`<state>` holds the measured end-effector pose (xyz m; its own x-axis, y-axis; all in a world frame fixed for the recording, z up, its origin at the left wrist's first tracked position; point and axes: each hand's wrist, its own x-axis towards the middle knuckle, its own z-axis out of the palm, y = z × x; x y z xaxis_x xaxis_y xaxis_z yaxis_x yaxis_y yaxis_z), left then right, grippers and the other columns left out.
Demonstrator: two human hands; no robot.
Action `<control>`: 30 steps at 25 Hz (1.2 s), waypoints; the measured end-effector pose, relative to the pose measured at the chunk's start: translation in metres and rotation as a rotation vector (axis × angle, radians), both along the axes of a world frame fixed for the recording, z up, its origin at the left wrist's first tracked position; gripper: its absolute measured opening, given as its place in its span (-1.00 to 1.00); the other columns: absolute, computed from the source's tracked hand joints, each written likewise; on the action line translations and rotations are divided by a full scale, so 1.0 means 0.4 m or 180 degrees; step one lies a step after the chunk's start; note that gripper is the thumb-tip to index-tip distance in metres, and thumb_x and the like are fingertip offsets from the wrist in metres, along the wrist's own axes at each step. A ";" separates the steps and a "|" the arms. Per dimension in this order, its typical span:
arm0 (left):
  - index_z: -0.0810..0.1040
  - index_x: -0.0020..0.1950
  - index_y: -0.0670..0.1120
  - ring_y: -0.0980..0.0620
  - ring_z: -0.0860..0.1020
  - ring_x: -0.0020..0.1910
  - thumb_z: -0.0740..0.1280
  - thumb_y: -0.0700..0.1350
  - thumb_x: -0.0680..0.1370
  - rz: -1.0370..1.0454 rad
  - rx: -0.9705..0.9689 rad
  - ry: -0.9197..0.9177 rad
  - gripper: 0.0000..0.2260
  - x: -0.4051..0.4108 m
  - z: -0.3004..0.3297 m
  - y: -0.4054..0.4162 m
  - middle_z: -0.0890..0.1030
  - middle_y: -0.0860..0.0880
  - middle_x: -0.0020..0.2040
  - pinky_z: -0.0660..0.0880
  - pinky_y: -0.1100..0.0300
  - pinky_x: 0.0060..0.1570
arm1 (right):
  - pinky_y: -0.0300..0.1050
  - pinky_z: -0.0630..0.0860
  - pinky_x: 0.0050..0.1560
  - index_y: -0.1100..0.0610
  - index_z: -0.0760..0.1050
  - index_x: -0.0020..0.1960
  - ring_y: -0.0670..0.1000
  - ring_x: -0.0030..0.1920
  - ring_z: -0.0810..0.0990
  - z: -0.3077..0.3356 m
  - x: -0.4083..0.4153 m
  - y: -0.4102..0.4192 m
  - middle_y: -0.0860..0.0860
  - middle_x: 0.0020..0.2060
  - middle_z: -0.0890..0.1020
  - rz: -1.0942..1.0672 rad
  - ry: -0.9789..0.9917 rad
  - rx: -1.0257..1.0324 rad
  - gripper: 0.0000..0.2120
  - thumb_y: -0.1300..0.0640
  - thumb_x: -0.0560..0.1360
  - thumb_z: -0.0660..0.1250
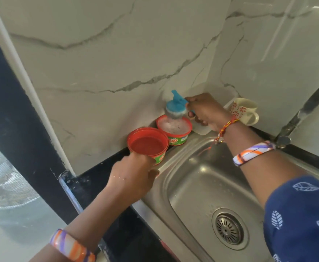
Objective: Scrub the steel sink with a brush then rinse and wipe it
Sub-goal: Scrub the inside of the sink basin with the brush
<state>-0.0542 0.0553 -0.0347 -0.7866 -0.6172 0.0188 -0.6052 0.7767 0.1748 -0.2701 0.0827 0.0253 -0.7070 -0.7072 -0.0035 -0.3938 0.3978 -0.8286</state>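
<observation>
Right hand (205, 110) curled round the brush (175, 108), bristles down in the soap tub (174, 130). Left hand (134, 173) gripping the red tub (147, 144), liquid inside. Likely slips: red tub tipping over the sink (198, 178) rim; brush dragging the soap tub. Tight corner here: wall behind, cup (244, 110) near the right wrist, tap (306, 110) farther right. Open room over the basin.

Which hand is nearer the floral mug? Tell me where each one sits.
Right. The right hand grips the blue brush just left of the floral mug. The left hand holds the red tub, farther left and nearer the camera.
</observation>
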 end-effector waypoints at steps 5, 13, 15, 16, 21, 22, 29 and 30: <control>0.45 0.28 0.00 -0.12 0.49 0.22 0.18 0.05 0.60 -0.0299 0.0050 -0.0790 -0.71 -0.038 -0.029 0.024 0.50 -0.04 0.24 0.42 0.07 0.10 | -0.39 0.19 -0.75 0.30 0.46 0.24 -0.20 -0.56 0.32 -0.130 0.014 0.004 -0.03 -0.42 0.35 0.0165 0.0124 0.0559 -0.67 0.28 0.52 0.13; 0.40 0.35 -0.03 -0.07 0.40 0.33 0.17 0.10 0.59 -0.0502 0.0155 -0.1454 -0.62 -0.082 -0.012 0.014 0.40 -0.02 0.35 0.39 0.05 0.24 | -0.39 0.11 -0.68 0.12 0.56 0.10 -0.21 -0.71 0.23 -0.013 -0.008 0.028 0.07 -0.44 0.36 -0.0061 -0.0138 -0.0538 -0.70 0.32 0.53 0.12; 0.43 0.30 -0.06 -0.07 0.43 0.30 0.18 0.10 0.59 -0.0569 0.0146 -0.1558 -0.63 -0.096 -0.009 0.017 0.44 -0.03 0.30 0.41 0.05 0.21 | -0.24 0.31 -0.53 0.28 0.57 0.11 -0.12 -0.55 0.42 -0.061 0.005 0.020 0.12 -0.36 0.50 0.0081 0.0448 0.0037 -0.72 0.31 0.51 0.14; 0.44 0.28 -0.09 -0.07 0.45 0.28 0.18 0.10 0.59 -0.0606 0.0153 -0.1590 -0.64 -0.101 -0.007 0.017 0.46 -0.03 0.28 0.43 0.05 0.19 | -0.18 0.35 -0.44 0.26 0.57 0.13 -0.07 -0.48 0.47 -0.081 0.009 0.018 0.10 -0.34 0.55 0.0091 0.0579 0.0153 -0.71 0.28 0.51 0.15; 0.46 0.26 -0.09 -0.07 0.46 0.27 0.21 0.12 0.57 -0.0704 0.0138 -0.1605 -0.62 -0.121 -0.006 0.005 0.49 -0.04 0.26 0.45 0.03 0.21 | -0.13 0.30 -0.31 0.12 0.55 0.21 -0.02 -0.41 0.39 -0.082 0.013 0.020 0.00 -0.43 0.42 0.0119 0.0625 -0.0067 -0.66 0.26 0.53 0.12; 0.46 0.25 -0.09 -0.08 0.47 0.26 0.21 0.12 0.57 -0.0707 0.0123 -0.1586 -0.62 -0.125 -0.006 0.004 0.49 -0.04 0.26 0.46 0.03 0.19 | -0.13 0.29 -0.30 0.14 0.55 0.21 -0.03 -0.42 0.37 -0.079 0.011 0.021 -0.01 -0.45 0.41 0.0085 0.0572 -0.0156 -0.66 0.27 0.53 0.13; 0.50 0.20 -0.11 -0.10 0.51 0.19 0.26 0.10 0.55 -0.0674 0.0170 -0.1487 -0.64 -0.127 -0.002 -0.002 0.53 -0.07 0.21 0.48 0.06 0.13 | -0.37 0.08 -0.69 0.12 0.58 0.07 -0.20 -0.72 0.20 -0.056 0.027 0.064 0.01 -0.47 0.36 -0.0183 -0.0701 -0.0759 -0.73 0.28 0.54 0.14; 0.49 0.23 -0.10 -0.11 0.50 0.21 0.26 0.10 0.55 -0.0665 0.0151 -0.1491 -0.64 -0.127 -0.002 -0.001 0.52 -0.07 0.22 0.47 0.06 0.13 | -0.42 0.03 -0.68 0.07 0.56 -0.02 -0.20 -0.71 0.17 -0.043 0.028 0.090 0.03 -0.45 0.35 -0.0177 -0.1087 -0.0949 -0.76 0.28 0.56 0.14</control>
<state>-0.1050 0.0549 -0.0356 -0.8105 -0.4376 -0.3894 -0.4598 0.8871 -0.0401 -0.2591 0.1185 0.0081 -0.7376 -0.6737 -0.0449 -0.0630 0.1349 -0.9889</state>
